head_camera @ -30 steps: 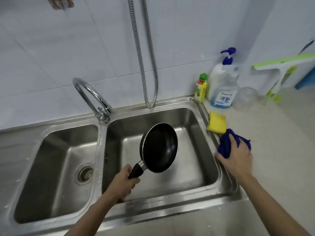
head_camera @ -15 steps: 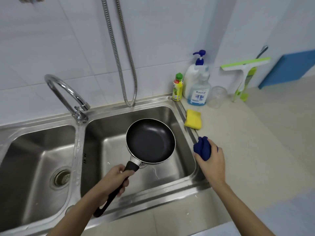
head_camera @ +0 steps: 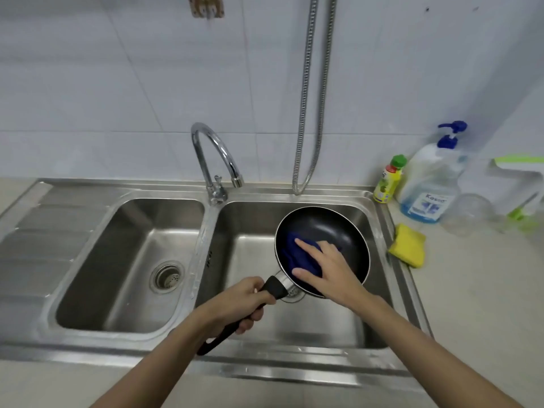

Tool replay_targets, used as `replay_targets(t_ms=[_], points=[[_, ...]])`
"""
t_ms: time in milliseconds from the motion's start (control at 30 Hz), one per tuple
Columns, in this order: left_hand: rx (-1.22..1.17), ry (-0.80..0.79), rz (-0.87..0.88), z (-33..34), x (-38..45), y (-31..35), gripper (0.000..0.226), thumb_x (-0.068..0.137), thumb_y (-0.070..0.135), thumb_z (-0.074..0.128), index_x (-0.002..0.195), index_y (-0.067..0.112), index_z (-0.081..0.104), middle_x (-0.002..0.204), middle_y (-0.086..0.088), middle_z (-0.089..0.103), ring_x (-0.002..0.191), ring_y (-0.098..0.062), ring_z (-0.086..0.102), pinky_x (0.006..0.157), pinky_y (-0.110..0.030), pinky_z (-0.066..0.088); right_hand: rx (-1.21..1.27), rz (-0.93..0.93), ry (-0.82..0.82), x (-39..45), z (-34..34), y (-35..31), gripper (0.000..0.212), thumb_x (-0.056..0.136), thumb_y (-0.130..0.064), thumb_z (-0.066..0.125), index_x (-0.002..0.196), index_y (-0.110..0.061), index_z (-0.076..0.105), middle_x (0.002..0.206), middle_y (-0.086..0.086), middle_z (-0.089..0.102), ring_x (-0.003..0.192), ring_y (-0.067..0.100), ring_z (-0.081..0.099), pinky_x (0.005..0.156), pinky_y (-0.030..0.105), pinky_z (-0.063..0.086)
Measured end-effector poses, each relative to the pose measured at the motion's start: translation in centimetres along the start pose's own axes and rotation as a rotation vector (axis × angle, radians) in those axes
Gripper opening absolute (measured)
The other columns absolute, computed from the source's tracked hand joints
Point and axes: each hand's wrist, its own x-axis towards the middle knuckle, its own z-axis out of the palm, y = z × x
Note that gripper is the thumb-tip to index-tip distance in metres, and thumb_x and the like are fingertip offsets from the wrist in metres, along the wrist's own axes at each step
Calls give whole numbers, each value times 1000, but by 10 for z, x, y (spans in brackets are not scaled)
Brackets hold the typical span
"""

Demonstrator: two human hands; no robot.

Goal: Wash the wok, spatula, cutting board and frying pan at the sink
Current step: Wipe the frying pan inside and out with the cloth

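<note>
Pan: black frying pan [head_camera: 329, 228] held tilted above the right basin of the steel sink [head_camera: 294, 373], its open face turned toward the camera.
Handle: black handle [head_camera: 226, 334] runs from the pan toward 7 o'clock, over the sink's front rim.
Left hand: left hand [head_camera: 241, 301] is clenched around the handle just below the metal collar, fingers wrapped fully round it.
Right hand: right hand [head_camera: 326, 270] lies flat inside the pan, fingers spread and pressing a blue cloth [head_camera: 297, 254] against the pan's inner surface; it is pressing rather than gripping the cloth.
Cloth: bunched at the 8 o'clock part of the pan's inside, partly under the palm.
Faucet: curved chrome faucet [head_camera: 215, 154] stands at 12 o'clock between the two basins; no water visible at its spout.
Left basin: drain strainer [head_camera: 167, 277] at its bottom.
Tabletop: at 3 o'clock of the pan, a yellow sponge [head_camera: 407, 248] lies just beside the sink rim; behind it stand a small yellow bottle [head_camera: 388, 181] and a pump soap bottle [head_camera: 432, 184].
</note>
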Motion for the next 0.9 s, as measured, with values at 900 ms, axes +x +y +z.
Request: replay_targets(t_ms=[900], points=[[169,213,10,-23,6,-19,21,94,31,57,99,12,48,69,-4,50,44,-10,41,39,-24,33,285,265,-309,31,25,-7,73,74,-53,70,135,-27,42,125,3,49,112,20,51,91,25,42]])
